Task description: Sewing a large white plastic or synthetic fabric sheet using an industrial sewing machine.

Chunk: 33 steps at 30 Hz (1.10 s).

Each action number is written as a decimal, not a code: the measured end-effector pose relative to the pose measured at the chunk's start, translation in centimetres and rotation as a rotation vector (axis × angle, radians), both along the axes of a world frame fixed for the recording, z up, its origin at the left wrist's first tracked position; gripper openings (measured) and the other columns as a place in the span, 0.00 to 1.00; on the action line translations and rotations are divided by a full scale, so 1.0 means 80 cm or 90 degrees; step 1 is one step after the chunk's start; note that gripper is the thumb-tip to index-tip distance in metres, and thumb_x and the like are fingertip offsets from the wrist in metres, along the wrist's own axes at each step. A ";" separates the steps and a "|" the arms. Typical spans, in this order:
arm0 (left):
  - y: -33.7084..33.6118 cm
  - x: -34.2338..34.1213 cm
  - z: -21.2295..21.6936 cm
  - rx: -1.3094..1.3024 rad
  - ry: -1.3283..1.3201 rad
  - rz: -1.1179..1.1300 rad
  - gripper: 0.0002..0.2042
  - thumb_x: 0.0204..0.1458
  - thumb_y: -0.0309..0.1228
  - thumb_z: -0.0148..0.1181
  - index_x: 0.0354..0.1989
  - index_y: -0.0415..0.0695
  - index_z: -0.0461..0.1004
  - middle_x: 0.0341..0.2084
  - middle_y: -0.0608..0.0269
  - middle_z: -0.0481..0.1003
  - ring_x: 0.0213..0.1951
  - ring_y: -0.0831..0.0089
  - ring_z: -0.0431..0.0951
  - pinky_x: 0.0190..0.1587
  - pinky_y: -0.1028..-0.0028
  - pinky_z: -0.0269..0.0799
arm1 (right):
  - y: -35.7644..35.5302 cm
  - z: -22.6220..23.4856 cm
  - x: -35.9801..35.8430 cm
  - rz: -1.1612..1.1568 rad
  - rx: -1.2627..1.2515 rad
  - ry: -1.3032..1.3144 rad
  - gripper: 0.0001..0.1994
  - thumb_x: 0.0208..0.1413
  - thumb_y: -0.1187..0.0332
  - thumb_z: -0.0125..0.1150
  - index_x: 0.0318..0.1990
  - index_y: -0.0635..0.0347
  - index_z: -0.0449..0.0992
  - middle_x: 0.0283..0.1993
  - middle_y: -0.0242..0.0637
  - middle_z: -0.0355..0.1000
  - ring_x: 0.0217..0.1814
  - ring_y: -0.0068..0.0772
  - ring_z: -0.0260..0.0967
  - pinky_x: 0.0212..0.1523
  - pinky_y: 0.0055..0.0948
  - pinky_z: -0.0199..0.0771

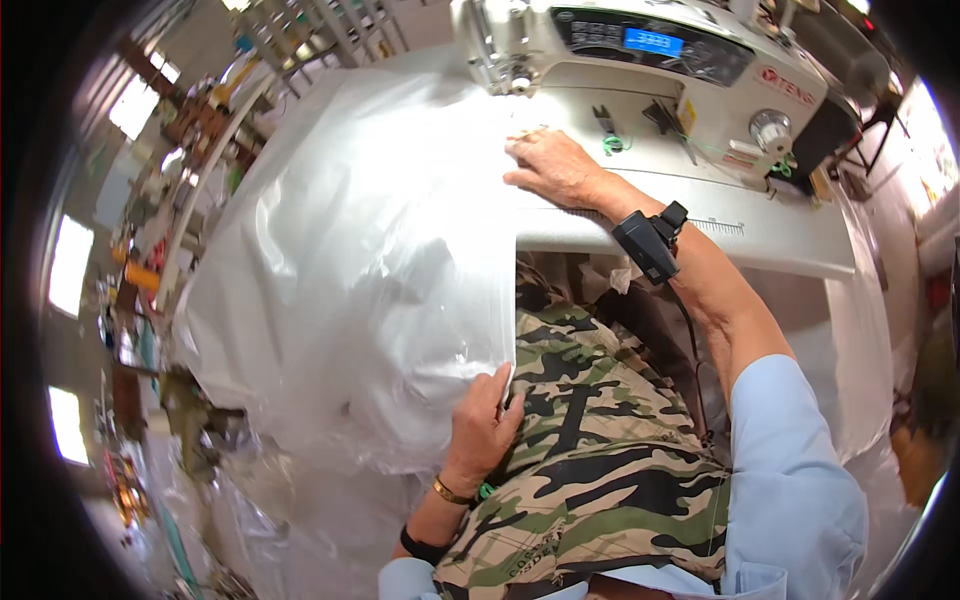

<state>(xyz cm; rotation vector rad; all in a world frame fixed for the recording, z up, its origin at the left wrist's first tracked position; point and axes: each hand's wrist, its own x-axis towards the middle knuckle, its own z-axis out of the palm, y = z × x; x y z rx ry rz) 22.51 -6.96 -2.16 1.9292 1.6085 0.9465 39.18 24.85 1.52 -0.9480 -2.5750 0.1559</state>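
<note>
A large, glossy silver-white plastic sheet (370,250) spreads over the sewing table and hangs down toward my lap, its right edge running straight. My left hand (485,425) is closed on that edge low down, pinching it between thumb and fingers. Higher up, my right hand (555,168) lies on the table with its fingertips against the same edge, thumb and fingers apart. Just beyond those fingertips is the needle and presser foot area (520,85) of a white sewing machine (640,75); bright glare washes out the detail there.
Small thread snips (604,120) with a green cord lie on the machine bed, near a dark tool (660,118). A handwheel (771,131) sits at the machine's right. A camouflage apron (590,430) covers my lap. Cluttered equipment (200,120) stands at left.
</note>
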 end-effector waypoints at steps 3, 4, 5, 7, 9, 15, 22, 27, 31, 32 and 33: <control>0.017 -0.005 -0.018 0.033 -0.006 -0.005 0.15 0.52 0.20 0.57 0.49 0.34 0.74 0.25 0.52 0.69 0.24 0.59 0.70 0.27 0.65 0.66 | 0.000 -0.005 0.000 0.004 -0.014 -0.026 0.33 0.59 0.48 0.56 0.60 0.69 0.67 0.67 0.55 0.62 0.72 0.51 0.54 0.69 0.45 0.52; 0.023 -0.007 -0.018 0.036 -0.010 0.007 0.14 0.52 0.20 0.57 0.48 0.34 0.75 0.25 0.52 0.70 0.23 0.59 0.70 0.27 0.65 0.66 | 0.001 -0.010 -0.002 -0.006 -0.006 -0.036 0.34 0.59 0.46 0.55 0.62 0.69 0.66 0.68 0.56 0.61 0.73 0.52 0.52 0.70 0.45 0.51; 0.029 -0.008 -0.018 0.040 -0.017 0.023 0.12 0.52 0.20 0.56 0.46 0.35 0.76 0.25 0.52 0.70 0.23 0.59 0.71 0.27 0.66 0.67 | 0.001 -0.013 -0.003 -0.011 0.001 -0.050 0.36 0.60 0.44 0.53 0.63 0.68 0.65 0.68 0.57 0.60 0.74 0.53 0.50 0.70 0.45 0.50; 0.044 -0.010 -0.013 0.022 -0.030 0.024 0.11 0.52 0.20 0.56 0.44 0.35 0.77 0.24 0.52 0.70 0.23 0.59 0.71 0.28 0.67 0.67 | 0.006 -0.016 0.001 -0.016 -0.004 -0.073 0.39 0.60 0.39 0.50 0.65 0.68 0.62 0.70 0.56 0.57 0.76 0.52 0.48 0.71 0.48 0.48; 0.061 -0.020 -0.009 0.059 -0.016 0.004 0.11 0.52 0.20 0.56 0.44 0.35 0.77 0.23 0.53 0.70 0.22 0.61 0.71 0.27 0.68 0.67 | 0.003 -0.014 -0.001 0.001 -0.029 -0.081 0.42 0.59 0.36 0.48 0.66 0.67 0.60 0.72 0.55 0.54 0.76 0.52 0.46 0.72 0.50 0.45; 0.120 -0.025 0.020 0.034 -0.015 -0.005 0.10 0.52 0.20 0.55 0.42 0.35 0.77 0.23 0.52 0.70 0.21 0.65 0.70 0.27 0.68 0.66 | 0.001 -0.017 -0.003 0.035 -0.041 -0.064 0.47 0.55 0.31 0.48 0.68 0.66 0.58 0.73 0.54 0.52 0.77 0.52 0.45 0.72 0.50 0.45; 0.201 -0.014 0.042 0.086 0.042 -0.007 0.09 0.49 0.22 0.56 0.37 0.33 0.78 0.20 0.49 0.72 0.21 0.62 0.72 0.27 0.66 0.67 | 0.001 -0.022 0.000 0.077 -0.009 -0.023 0.46 0.56 0.34 0.51 0.66 0.72 0.58 0.71 0.59 0.53 0.75 0.55 0.47 0.71 0.47 0.48; 0.262 -0.008 0.056 0.076 0.077 0.009 0.09 0.49 0.24 0.56 0.35 0.33 0.80 0.19 0.47 0.74 0.19 0.62 0.73 0.26 0.67 0.68 | -0.001 -0.015 -0.001 0.084 -0.030 0.026 0.34 0.61 0.48 0.52 0.62 0.72 0.62 0.69 0.61 0.56 0.73 0.57 0.51 0.70 0.47 0.50; 0.315 -0.002 0.058 0.058 0.101 0.025 0.10 0.47 0.25 0.55 0.33 0.32 0.80 0.17 0.48 0.75 0.18 0.65 0.74 0.26 0.67 0.69 | 0.012 -0.025 -0.007 0.081 0.008 0.103 0.19 0.62 0.62 0.48 0.52 0.71 0.69 0.63 0.59 0.64 0.67 0.54 0.61 0.66 0.48 0.57; 0.321 0.006 0.065 0.044 0.093 0.031 0.11 0.46 0.25 0.54 0.34 0.32 0.80 0.18 0.47 0.76 0.18 0.65 0.74 0.26 0.68 0.69 | 0.014 -0.025 -0.007 0.078 -0.020 0.133 0.18 0.62 0.64 0.47 0.51 0.71 0.70 0.62 0.58 0.66 0.66 0.53 0.63 0.65 0.48 0.59; 0.328 0.005 0.064 0.055 0.078 0.039 0.11 0.47 0.25 0.54 0.33 0.31 0.80 0.16 0.48 0.75 0.17 0.69 0.73 0.26 0.69 0.69 | 0.014 -0.022 -0.010 0.080 -0.044 0.162 0.16 0.62 0.66 0.47 0.50 0.70 0.70 0.60 0.58 0.67 0.64 0.53 0.64 0.64 0.47 0.61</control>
